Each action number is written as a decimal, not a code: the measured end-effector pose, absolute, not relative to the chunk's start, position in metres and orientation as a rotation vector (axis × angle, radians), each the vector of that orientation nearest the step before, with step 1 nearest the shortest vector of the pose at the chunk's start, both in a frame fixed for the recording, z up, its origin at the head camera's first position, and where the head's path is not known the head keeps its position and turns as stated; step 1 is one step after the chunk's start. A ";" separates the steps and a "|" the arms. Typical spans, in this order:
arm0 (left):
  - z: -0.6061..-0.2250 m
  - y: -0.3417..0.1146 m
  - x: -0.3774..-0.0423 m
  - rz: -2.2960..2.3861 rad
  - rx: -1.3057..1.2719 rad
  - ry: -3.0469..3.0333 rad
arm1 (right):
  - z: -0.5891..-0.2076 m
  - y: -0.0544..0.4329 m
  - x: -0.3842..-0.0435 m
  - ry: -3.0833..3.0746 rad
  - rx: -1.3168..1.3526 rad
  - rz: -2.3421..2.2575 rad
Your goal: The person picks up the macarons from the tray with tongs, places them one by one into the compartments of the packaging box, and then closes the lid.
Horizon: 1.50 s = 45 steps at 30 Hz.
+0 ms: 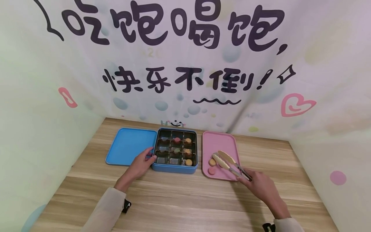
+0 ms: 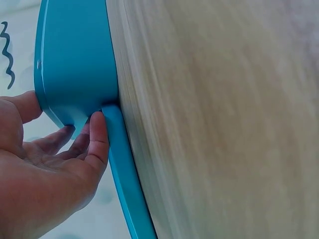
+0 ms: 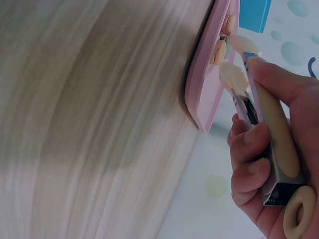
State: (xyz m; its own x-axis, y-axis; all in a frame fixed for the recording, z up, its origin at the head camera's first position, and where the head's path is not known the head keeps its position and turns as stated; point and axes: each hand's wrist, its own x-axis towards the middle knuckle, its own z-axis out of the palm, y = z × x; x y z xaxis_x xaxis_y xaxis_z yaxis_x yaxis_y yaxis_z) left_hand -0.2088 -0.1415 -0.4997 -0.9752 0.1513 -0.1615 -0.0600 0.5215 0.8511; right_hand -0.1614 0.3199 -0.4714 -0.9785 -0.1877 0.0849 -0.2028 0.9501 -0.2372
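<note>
My left hand (image 1: 142, 165) rests at the left side of a blue tin box (image 1: 174, 168), its thumb by the rim and its fingers against the outer wall. Inside the box, a dark divided insert (image 1: 161, 158) holds several macarons, among them a yellow one (image 1: 189, 162) at front right. My right hand (image 1: 261, 186) grips metal tongs with pale tips (image 1: 229, 164) over a pink tray (image 1: 206, 141). The tong arms are apart. On that tray lie a tan macaron (image 1: 212, 162) and a pink macaron (image 1: 212, 170). A greenish bit (image 3: 229, 51) shows behind the tong tips.
Flat on the wooden table (image 1: 179, 199), a blue lid (image 1: 127, 145) lies left of the box. The pink tray stands to the box's right, with a narrow gap between. A printed cloth wall (image 1: 179, 106) rises behind the table, and others stand on both sides.
</note>
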 end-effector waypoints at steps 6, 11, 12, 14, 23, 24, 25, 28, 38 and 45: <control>-0.501 -0.142 -0.209 1.429 0.084 2.555 | -0.475 0.320 -0.165 -3.038 0.290 0.363; -0.501 -0.142 -0.209 1.431 0.078 2.546 | -0.477 0.319 -0.166 -3.018 0.303 0.356; -0.501 -0.142 -0.209 1.431 0.078 2.545 | -0.478 0.319 -0.166 -3.014 0.305 0.351; -0.500 -0.142 -0.209 1.430 0.080 2.544 | -0.478 0.319 -0.166 -3.012 0.304 0.340; -0.499 -0.141 -0.209 1.436 0.070 2.541 | -0.477 0.316 -0.166 -3.028 0.279 0.364; -0.499 -0.141 -0.209 1.436 0.071 2.543 | -0.477 0.316 -0.166 -3.027 0.281 0.370; -0.499 -0.142 -0.209 1.435 0.073 2.546 | -0.477 0.315 -0.165 -3.026 0.281 0.375; -0.499 -0.142 -0.210 1.439 0.078 2.551 | -0.478 0.315 -0.166 -3.021 0.281 0.383; -0.500 -0.143 -0.210 1.439 0.084 2.560 | -0.477 0.303 -0.169 -2.979 0.302 0.454; -0.502 -0.143 -0.211 1.432 0.093 2.568 | -0.472 0.287 -0.173 -2.912 0.379 0.497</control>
